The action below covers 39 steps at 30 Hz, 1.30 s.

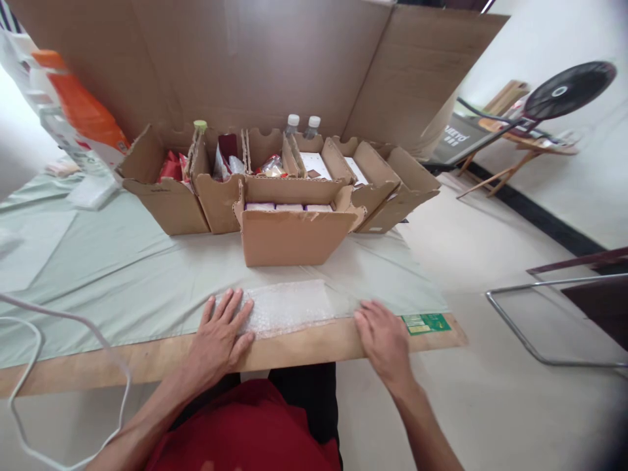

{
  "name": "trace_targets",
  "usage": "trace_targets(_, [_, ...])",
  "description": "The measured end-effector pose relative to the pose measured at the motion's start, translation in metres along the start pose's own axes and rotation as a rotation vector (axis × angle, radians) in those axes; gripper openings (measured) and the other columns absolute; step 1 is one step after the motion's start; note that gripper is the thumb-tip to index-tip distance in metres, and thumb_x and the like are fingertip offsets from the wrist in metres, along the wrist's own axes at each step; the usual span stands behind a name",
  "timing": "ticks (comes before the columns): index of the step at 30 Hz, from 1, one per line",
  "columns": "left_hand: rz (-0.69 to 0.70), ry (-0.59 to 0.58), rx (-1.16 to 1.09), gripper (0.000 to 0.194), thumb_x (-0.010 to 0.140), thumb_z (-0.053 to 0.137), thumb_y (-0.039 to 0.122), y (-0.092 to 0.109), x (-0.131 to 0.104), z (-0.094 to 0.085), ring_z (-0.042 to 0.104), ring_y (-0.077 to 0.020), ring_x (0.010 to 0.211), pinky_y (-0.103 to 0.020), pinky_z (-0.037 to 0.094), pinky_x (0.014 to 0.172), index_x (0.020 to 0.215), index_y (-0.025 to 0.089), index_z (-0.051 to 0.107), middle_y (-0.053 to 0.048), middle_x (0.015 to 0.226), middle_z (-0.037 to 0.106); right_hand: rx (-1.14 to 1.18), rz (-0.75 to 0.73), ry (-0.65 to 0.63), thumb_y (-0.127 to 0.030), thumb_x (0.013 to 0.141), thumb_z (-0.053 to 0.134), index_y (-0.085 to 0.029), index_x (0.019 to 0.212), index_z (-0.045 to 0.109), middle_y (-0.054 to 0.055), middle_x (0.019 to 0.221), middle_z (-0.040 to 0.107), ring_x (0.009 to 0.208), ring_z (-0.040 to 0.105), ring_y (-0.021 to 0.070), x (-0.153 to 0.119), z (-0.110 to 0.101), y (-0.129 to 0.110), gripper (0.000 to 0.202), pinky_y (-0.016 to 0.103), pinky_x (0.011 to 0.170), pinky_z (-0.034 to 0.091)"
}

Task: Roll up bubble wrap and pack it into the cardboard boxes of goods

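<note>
A clear sheet of bubble wrap [289,307] lies flat near the table's front edge, partly over the bare wooden strip. My left hand [220,333] rests palm down at its left end, fingers spread and fingertips touching the wrap. To the right of the wrap, my right hand [383,337] is at the cloth's edge with its fingers bent and drawn together. What lies under those fingers is hidden. Behind the wrap stands a cardboard box [289,239] holding several pale packs [289,207].
A row of open cardboard boxes [184,206] with packets and white cards stands behind, before a tall cardboard panel [294,65]. An orange bottle [86,104] is at the left. A white cable [93,327] loops over the front left edge. A green label [426,324] lies at right.
</note>
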State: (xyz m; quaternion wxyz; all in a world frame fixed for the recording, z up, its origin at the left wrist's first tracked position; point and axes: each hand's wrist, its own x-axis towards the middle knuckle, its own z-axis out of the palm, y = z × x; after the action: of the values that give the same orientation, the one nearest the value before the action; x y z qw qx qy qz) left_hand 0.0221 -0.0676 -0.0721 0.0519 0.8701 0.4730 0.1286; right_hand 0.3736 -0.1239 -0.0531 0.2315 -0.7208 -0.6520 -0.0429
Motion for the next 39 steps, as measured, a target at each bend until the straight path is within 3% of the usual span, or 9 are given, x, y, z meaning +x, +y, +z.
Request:
trace_targets(6, [-0.163,0.169,0.011,0.044,0.101,0.042,0.035,-0.021,0.018,-0.027,0.035,-0.0384,0.151,-0.06,0.032,0.119,0.137,0.018,0.062,-0.018,0.155,0.051,0.14,-0.136,-0.139,-0.025,0.097,0.044,-0.02,0.125,0.069,0.012,0.131,0.071,0.122,0.064,0.0286,0.045,-0.004,-0.027,0.038,0.046,0.102,0.048])
trace_targets(12, [-0.23,0.033,0.017,0.028,0.087,0.057,0.027,-0.036,0.029,-0.026,0.037,-0.0457,0.148,-0.063,0.038,0.113,0.108,0.016,0.072,-0.022,0.147,0.055,0.151,-0.147,-0.315,-0.011,0.082,0.048,-0.017,0.114,0.069,0.017,0.141,0.063,0.129,0.057,0.0319,0.074,0.027,-0.057,0.039,0.048,0.101,0.045])
trace_targets(17, [-0.23,0.128,-0.291,0.005,0.079,0.056,0.02,-0.034,0.025,-0.029,0.051,-0.043,0.138,-0.063,0.045,0.108,0.078,0.02,0.06,-0.02,0.132,0.067,0.187,-0.124,-0.272,-0.01,0.079,0.048,-0.02,0.097,0.064,0.009,0.103,0.074,0.1,0.067,0.0259,0.067,0.015,-0.051,0.026,0.041,0.089,0.048])
trace_targets(20, [-0.212,0.17,-0.401,0.004,0.085,0.053,0.021,-0.03,0.027,-0.058,0.066,-0.0318,0.119,-0.052,0.056,0.097,0.083,0.023,0.056,-0.013,0.119,0.072,0.246,-0.151,-0.193,-0.012,0.082,0.049,-0.022,0.109,0.062,0.005,0.095,0.073,0.09,0.068,0.0228,0.07,-0.008,-0.057,0.032,0.037,0.083,0.049])
trace_targets(24, [0.018,0.44,-0.335,0.013,0.086,0.056,0.011,-0.024,0.03,-0.096,0.057,-0.0289,0.134,-0.05,0.049,0.107,0.086,0.023,0.054,-0.011,0.133,0.064,0.329,-0.342,0.121,-0.005,0.083,0.049,-0.024,0.095,0.059,0.004,0.095,0.072,0.1,0.066,0.0239,0.072,-0.034,-0.066,0.024,0.038,0.09,0.048])
trace_targets(28, [0.221,0.344,-0.134,0.026,0.08,0.05,-0.002,-0.039,0.013,-0.078,0.038,-0.0355,0.149,-0.057,0.043,0.112,0.087,0.022,0.057,-0.014,0.146,0.056,0.209,-0.52,0.116,0.002,0.08,0.046,-0.023,0.085,0.056,0.005,0.102,0.074,0.119,0.062,0.0263,0.046,-0.026,-0.051,0.028,0.04,0.095,0.045])
trace_targets(31, [0.183,0.171,-0.138,0.031,0.076,0.045,-0.003,-0.057,-0.012,-0.053,0.034,-0.0366,0.151,-0.059,0.044,0.111,0.091,0.021,0.058,-0.016,0.149,0.053,0.114,-0.516,-0.026,0.002,0.08,0.044,-0.022,0.094,0.062,0.005,0.105,0.075,0.115,0.064,0.0259,0.015,-0.014,-0.022,0.033,0.039,0.091,0.047])
trace_targets(34, [0.07,0.204,-0.205,0.03,0.081,0.047,0.002,-0.057,-0.022,-0.053,0.04,-0.0344,0.148,-0.058,0.045,0.11,0.1,0.022,0.058,-0.016,0.149,0.052,0.063,-0.4,0.01,-0.005,0.088,0.045,-0.021,0.114,0.063,0.008,0.115,0.074,0.117,0.064,0.0269,0.002,-0.017,-0.001,0.036,0.042,0.093,0.048])
trace_targets(39, [0.187,0.237,-0.239,0.032,0.091,0.047,0.006,-0.008,0.018,-0.061,0.048,-0.0278,0.142,-0.048,0.048,0.11,0.114,0.021,0.062,-0.014,0.144,0.059,0.133,-0.322,0.079,-0.011,0.095,0.045,-0.022,0.124,0.064,0.01,0.127,0.071,0.123,0.062,0.0273,0.026,-0.014,-0.05,0.036,0.047,0.102,0.048])
